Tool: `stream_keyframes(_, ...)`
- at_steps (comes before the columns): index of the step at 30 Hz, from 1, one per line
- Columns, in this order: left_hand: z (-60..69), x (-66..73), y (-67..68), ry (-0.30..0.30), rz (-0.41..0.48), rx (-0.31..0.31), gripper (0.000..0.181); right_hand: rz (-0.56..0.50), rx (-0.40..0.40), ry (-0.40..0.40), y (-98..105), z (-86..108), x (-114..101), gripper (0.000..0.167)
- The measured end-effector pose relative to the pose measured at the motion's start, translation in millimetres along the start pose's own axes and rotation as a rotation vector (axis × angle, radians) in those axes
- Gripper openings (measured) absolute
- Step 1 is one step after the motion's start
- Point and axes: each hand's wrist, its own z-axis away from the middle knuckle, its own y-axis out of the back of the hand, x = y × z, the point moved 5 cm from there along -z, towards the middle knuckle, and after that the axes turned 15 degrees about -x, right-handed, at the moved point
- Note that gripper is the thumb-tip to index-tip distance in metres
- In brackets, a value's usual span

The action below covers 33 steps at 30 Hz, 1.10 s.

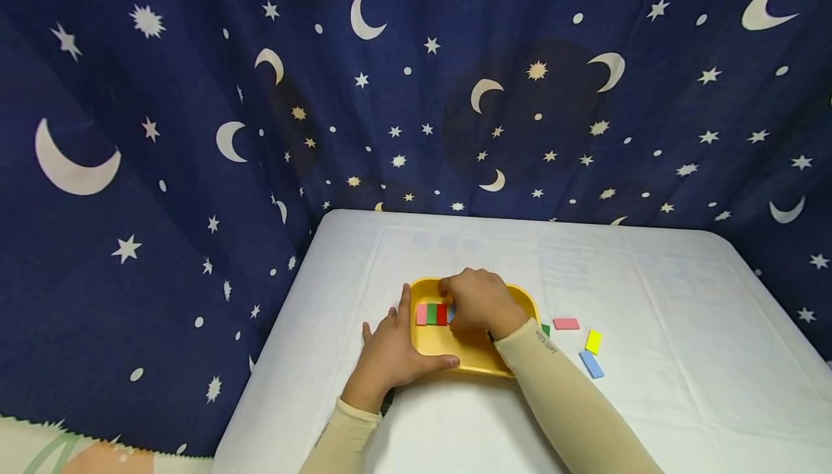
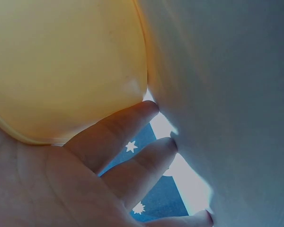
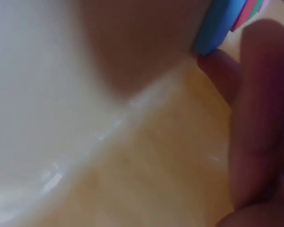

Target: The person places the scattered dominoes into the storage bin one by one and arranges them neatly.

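Note:
A yellow plastic tray [image 1: 455,347] sits on the table. Inside it, a pink block [image 1: 421,314], a green block [image 1: 432,314] and a red block [image 1: 441,314] stand side by side in a row. My right hand [image 1: 484,304] reaches into the tray and pinches a blue block [image 3: 220,26] at the row's right end, partly covered by the fingers. My left hand [image 1: 393,351] steadies the tray's left corner, thumb along the near rim. Its straight, spread fingers [image 2: 128,123] lie by the outer wall, tips down at the white cloth.
Right of the tray lie a pink block [image 1: 566,324], a yellow block [image 1: 593,342] and a blue block [image 1: 591,364]. A green block [image 1: 545,330] shows partly beside the tray's right wall. White cloth covers the table [image 1: 650,293]; a dark blue moon-and-star curtain [image 1: 442,98] hangs behind.

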Motion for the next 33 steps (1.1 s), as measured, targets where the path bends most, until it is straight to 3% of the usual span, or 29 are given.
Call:
stream_keyframes(23, 2.2, 2.1, 0.7, 0.001, 0.006, -0.007, 0.154, -0.048, -0.034, 0.034, -1.0, 2.0, 0.1, 0.052)
stream_keyframes(33, 0.7, 1.6, 0.7, 0.011, 0.006, -0.012, 0.154, -0.097, -0.084, 0.051, 3.8, 4.0, -2.0, 0.066)
